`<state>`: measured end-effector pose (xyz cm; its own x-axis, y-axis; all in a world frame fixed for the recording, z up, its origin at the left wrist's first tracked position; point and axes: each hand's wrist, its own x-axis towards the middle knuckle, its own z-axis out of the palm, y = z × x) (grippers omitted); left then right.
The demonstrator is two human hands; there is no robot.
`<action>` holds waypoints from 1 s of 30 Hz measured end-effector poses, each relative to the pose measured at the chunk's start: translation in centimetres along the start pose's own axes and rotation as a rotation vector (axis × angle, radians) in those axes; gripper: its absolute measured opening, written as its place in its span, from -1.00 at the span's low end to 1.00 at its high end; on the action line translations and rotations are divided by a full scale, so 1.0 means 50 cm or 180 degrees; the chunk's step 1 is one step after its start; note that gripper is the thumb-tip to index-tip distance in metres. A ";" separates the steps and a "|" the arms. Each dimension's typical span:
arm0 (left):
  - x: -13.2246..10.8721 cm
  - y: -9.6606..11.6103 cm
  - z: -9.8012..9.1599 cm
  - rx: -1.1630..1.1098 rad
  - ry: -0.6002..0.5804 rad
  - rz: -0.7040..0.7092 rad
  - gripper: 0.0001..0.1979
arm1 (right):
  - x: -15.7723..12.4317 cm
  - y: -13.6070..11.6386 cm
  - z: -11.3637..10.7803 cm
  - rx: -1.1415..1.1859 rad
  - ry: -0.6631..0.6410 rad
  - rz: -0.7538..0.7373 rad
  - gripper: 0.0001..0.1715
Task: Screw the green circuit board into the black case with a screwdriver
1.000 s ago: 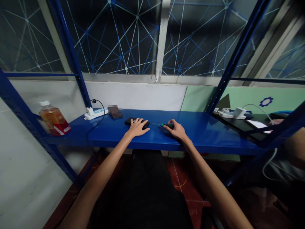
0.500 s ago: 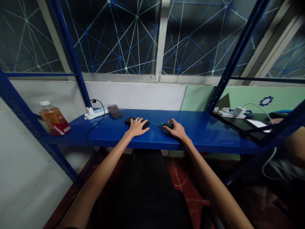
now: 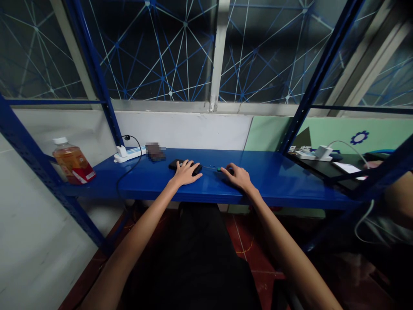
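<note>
My left hand (image 3: 186,172) lies flat with its fingers spread on a small black device (image 3: 176,164) on the blue metal shelf (image 3: 274,181). My right hand (image 3: 238,176) rests palm down over the dark handle of a screwdriver (image 3: 220,169); only the green collar and thin shaft show, pointing left toward the device. The fingers curl over the handle, and the grip itself is hidden.
At the shelf's left end stands a bottle of amber drink (image 3: 72,161). A white power strip (image 3: 129,153) with a black cable and a dark blurred object (image 3: 155,152) lie at the back. To the right are a charger (image 3: 323,151), papers and another person's arm (image 3: 398,199).
My right hand has slid slightly forward over the screwdriver handle, covering more of it. My left hand has stayed on the black device.
</note>
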<state>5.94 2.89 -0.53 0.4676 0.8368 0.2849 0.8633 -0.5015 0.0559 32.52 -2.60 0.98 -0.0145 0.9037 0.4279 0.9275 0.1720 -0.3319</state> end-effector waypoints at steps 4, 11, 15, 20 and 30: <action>0.000 -0.001 0.000 -0.0027 0.0007 0.0041 -0.28 | 0.000 0.006 0.002 0.0116 0.0043 0.0003 -0.56; 0.000 0.002 -0.003 -0.0014 -0.0043 -0.0024 -0.30 | -0.001 0.005 0.002 -0.0337 0.0123 -0.0058 -0.41; -0.001 0.003 -0.002 0.0002 -0.0006 -0.0010 -0.30 | -0.007 -0.005 -0.001 -0.0357 0.0185 -0.0050 -0.47; -0.001 0.003 -0.005 -0.0028 -0.0053 0.0019 -0.28 | -0.006 0.006 0.002 0.0052 0.0071 -0.0049 -0.55; 0.000 0.001 -0.004 -0.0041 -0.0061 0.0016 -0.28 | -0.007 0.002 0.003 -0.0183 0.0276 -0.0172 -0.49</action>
<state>5.95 2.80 -0.36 0.4755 0.8382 0.2669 0.8585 -0.5084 0.0670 32.57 -2.82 0.68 -0.0351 0.8559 0.5159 0.9462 0.1946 -0.2585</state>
